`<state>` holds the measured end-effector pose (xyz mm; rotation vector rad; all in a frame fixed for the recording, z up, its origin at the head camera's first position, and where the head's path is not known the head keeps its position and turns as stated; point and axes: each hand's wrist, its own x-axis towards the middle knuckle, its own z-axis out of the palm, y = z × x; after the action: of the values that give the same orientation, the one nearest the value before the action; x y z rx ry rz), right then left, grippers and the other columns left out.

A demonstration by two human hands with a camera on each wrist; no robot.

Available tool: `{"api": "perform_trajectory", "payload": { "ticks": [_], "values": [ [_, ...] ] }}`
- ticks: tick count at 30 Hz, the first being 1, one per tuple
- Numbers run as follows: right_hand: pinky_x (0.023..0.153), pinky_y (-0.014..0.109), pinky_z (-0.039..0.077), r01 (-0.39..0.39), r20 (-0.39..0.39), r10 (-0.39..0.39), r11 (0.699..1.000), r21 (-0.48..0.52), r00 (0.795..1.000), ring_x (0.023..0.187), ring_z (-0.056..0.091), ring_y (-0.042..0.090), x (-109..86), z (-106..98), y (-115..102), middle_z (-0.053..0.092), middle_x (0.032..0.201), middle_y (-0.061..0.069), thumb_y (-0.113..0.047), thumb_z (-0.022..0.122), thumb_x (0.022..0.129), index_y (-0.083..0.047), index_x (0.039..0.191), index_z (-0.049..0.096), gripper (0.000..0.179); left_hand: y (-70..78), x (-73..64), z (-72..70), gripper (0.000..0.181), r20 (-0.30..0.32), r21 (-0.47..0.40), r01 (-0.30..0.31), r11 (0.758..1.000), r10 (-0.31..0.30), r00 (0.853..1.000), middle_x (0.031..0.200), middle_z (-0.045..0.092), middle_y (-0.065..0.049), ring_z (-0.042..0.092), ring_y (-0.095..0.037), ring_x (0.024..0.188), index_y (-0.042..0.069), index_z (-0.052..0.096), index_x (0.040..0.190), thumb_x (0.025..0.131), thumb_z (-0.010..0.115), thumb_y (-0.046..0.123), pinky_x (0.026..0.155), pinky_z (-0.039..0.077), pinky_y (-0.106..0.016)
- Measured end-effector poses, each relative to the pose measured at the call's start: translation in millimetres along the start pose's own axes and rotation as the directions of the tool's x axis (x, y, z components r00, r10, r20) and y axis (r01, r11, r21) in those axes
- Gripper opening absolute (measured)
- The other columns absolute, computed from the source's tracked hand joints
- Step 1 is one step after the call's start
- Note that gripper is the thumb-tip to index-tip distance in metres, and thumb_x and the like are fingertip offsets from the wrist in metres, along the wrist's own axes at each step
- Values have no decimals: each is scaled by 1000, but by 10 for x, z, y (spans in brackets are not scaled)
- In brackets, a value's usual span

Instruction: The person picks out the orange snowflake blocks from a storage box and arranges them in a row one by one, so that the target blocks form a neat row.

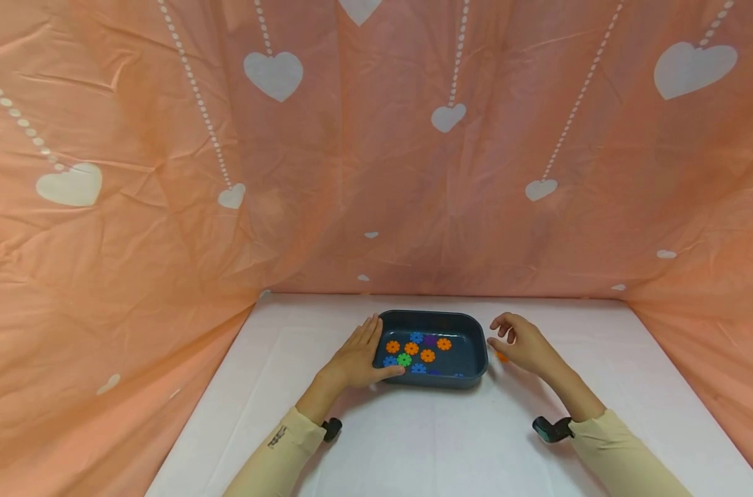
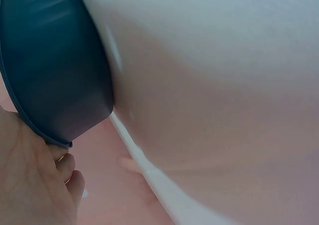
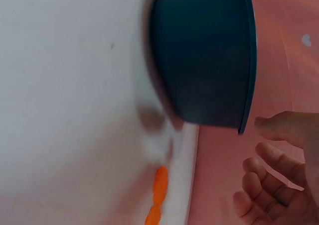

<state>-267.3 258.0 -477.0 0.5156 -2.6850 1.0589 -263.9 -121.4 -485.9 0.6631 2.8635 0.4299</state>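
Note:
A dark blue-grey rectangular pan (image 1: 435,381) with rounded corners stands on the white table. Several flower-shaped plastic discs lie inside it, among them an orange disc (image 1: 428,355), a green disc (image 1: 404,359), a blue disc (image 1: 418,368) and a purple disc (image 1: 430,340). My left hand (image 1: 357,359) rests on the pan's left side, fingers extended along the rim and thumb over the near edge. My right hand (image 1: 524,345) hovers just off the pan's right end, its fingers loosely bent with nothing in them. Beneath it lies another orange disc (image 1: 502,356), partly hidden; orange (image 3: 158,195) also shows in the right wrist view.
A white cloth (image 1: 438,442) covers the table. Behind and at both sides hangs a peach curtain (image 1: 401,207) printed with white hearts. Both forearms wear pale sleeves, with a dark wrist camera (image 1: 553,429) at the right one.

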Motion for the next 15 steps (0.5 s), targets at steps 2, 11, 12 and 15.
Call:
{"api": "perform_trajectory", "payload": {
  "ticks": [2, 11, 12, 15],
  "values": [
    [63, 28, 45, 17, 3, -18, 1000, 6, 1000, 75, 56, 20, 33, 28, -34, 63, 89, 6, -4, 84, 90, 2, 108, 69, 24, -1, -1, 2, 121, 1, -3, 0, 1000, 0, 1000, 181, -3, -12, 0, -29, 167, 4, 4, 172, 95, 56, 81, 135, 8, -46],
    [66, 25, 48, 73, 65, -77, 995, 62, 995, 79, 56, 19, 158, 161, -185, 65, 91, 7, -2, 84, 91, 4, 112, 68, 27, 6, -8, -9, 121, 4, -4, 5, 1000, -5, 1000, 181, -3, -12, 0, -29, 167, 4, 4, 172, 95, 57, 81, 135, 7, -45],
    [67, 25, 49, 81, 76, -86, 994, 69, 993, 80, 57, 19, 170, 174, -202, 65, 92, 7, -1, 84, 91, 5, 112, 68, 27, 7, -10, -9, 121, 2, -7, 2, 1000, -2, 1000, 181, -2, -12, 0, -29, 167, 4, 4, 172, 95, 57, 80, 135, 8, -46],
    [70, 27, 51, 99, 112, -106, 992, 73, 988, 82, 56, 19, 203, 209, -254, 64, 93, 7, -2, 84, 91, 5, 112, 68, 27, 8, -9, -9, 121, 5, -3, -2, 1000, 2, 1000, 181, -3, -13, 0, -29, 167, 3, 3, 172, 95, 56, 81, 135, 8, -45]
  ]
}}
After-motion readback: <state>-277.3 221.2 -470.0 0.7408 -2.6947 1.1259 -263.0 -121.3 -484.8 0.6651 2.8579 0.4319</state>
